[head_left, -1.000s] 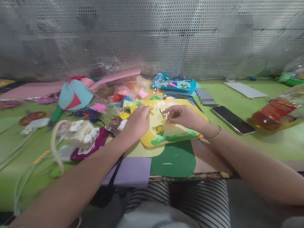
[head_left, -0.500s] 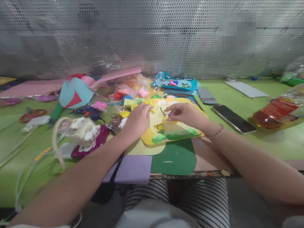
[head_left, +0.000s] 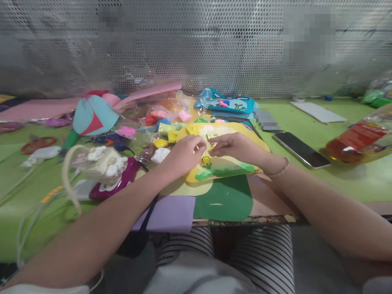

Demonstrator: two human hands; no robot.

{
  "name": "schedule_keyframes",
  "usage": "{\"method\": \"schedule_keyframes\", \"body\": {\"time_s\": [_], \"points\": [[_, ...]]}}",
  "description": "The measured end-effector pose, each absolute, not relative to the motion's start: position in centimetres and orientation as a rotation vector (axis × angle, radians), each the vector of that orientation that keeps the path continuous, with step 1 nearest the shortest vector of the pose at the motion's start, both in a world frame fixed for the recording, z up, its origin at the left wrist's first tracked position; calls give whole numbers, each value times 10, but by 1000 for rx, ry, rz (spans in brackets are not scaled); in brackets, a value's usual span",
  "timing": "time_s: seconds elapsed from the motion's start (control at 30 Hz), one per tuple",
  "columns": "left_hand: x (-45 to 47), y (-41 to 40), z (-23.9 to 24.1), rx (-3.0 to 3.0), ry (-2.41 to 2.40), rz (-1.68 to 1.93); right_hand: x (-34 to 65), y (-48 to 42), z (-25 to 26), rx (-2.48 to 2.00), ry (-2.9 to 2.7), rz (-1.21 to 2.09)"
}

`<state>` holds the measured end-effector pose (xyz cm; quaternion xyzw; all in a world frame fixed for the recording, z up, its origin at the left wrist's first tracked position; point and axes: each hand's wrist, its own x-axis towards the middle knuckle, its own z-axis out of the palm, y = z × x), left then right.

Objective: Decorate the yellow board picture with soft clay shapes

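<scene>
A yellow card [head_left: 196, 176] with rounded corners lies in front of me, decorated with soft clay: a green strip [head_left: 225, 172] along its bottom and small black-outlined shapes near the middle. Over the card's left part, my left hand [head_left: 190, 152] is curled, thumb and fingertips drawn together; anything between them is too small to make out. My right hand [head_left: 234, 148] hovers over the card's middle, index finger stretched out and thumb apart from it, nothing visible between them. The two hands' fingertips are close together. Yellow clay lumps [head_left: 160, 143] lie just beyond my left hand.
Wrapped clay packets [head_left: 184, 115] and a blue decorated card [head_left: 245, 107] lie behind. To the right are a phone [head_left: 301, 151] and a bottle of amber liquid [head_left: 355, 141]. Red-handled scissors [head_left: 36, 143], cables and a purple object [head_left: 116, 183] sit left. A perforated metal panel [head_left: 196, 49] bounds the table.
My left hand has moved right and slightly down, away from the yellow piece at the card's upper left, towards my right hand. My right hand has shifted slightly, its index finger now straighter.
</scene>
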<state>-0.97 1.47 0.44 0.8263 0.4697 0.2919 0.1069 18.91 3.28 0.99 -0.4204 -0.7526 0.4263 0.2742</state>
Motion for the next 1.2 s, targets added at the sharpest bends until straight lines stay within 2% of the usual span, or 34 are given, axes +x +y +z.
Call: {"method": "schedule_keyframes", "body": {"time_s": [0.6,0.93,1.2], "points": [[-5,7,6,3211,1186,453,174,23,6,-1074,-2078,1136],[-4,8,4,2765,1384,650,174,19,14,-1059,-2028,1168],[-3,7,5,2661,1359,715,174,22,11,-1053,-1947,1087]]}}
